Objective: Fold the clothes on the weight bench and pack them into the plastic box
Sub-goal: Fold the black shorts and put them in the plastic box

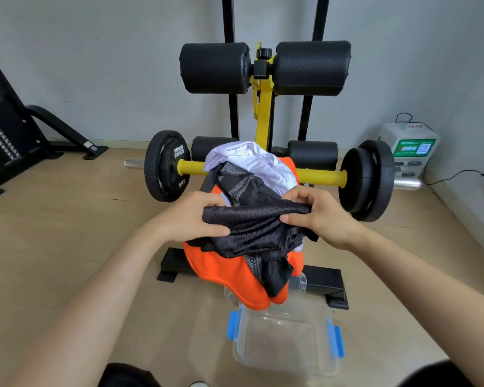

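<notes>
Black mesh shorts (256, 227) are pinched at each end by the left hand (189, 217) and right hand (320, 216) — each grip closed on the fabric, likely to spread it for folding. They hang above the clothes pile (235, 263) on the bench (204, 185); the plastic box (284, 344) waits empty on the near floor.

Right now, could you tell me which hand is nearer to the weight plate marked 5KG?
Left. The left hand grips the black mesh garment close to the weight plate; the right hand holds its far end.

I have only the one wide head camera, pitched forward and down, sitting close over the bench (264, 115) end.
</notes>
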Available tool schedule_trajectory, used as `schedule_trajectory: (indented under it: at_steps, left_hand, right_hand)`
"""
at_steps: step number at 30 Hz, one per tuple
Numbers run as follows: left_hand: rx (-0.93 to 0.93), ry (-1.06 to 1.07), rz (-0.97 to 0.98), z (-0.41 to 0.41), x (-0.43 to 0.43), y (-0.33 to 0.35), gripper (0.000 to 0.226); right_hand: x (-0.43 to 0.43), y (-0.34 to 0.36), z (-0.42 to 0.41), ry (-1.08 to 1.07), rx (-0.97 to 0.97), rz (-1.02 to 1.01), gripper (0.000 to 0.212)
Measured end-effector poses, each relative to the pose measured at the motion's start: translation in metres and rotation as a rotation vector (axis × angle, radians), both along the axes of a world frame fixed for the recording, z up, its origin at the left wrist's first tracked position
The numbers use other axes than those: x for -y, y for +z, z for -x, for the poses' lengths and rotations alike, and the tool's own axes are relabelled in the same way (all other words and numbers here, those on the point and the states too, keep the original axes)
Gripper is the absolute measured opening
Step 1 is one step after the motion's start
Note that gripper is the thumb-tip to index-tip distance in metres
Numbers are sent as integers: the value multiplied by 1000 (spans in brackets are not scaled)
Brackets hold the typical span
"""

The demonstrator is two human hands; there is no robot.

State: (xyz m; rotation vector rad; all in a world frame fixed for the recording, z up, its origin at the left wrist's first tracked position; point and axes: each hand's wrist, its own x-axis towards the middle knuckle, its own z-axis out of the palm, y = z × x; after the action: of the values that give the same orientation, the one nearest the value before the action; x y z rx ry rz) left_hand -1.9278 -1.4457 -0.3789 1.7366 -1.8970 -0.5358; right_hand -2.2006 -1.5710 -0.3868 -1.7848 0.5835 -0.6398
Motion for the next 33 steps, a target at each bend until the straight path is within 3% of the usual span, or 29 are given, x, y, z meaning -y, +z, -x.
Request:
schedule_trajectory:
  at_steps: [3, 7, 9, 12, 17, 22, 28, 33]
  left_hand:
    - [-177, -2, -66, 9, -14, 8, 18]
    - [-450, 63, -120, 34, -31, 8, 30]
    - [-521, 109, -149, 54, -37, -2, 30]
    - [-560, 183, -231, 85, -52, -33, 26]
    - [-422, 192, -374, 130, -77, -113, 14]
    - [-414, 268, -545, 157, -95, -195, 14]
    - [-487, 445, -599, 161, -86, -264, 16]
    - [-615, 632, -417, 149, -55, -305, 41]
  right_hand:
    - [0, 0, 15, -18, 16, -114, 20]
    - [-8, -5, 43, -45, 12, -252, 41]
    - [-17, -17, 60, -84, -14, -258, 37]
    - [-34, -46, 84, -165, -94, -267, 29]
    - [-60, -115, 114, -223, -286, -305, 28]
    - [-79, -196, 130, -293, -437, -438, 28]
    - [-90, -257, 124, -419, -455, -534, 19]
    - [-71, -292, 112, -559, -375, -444, 19]
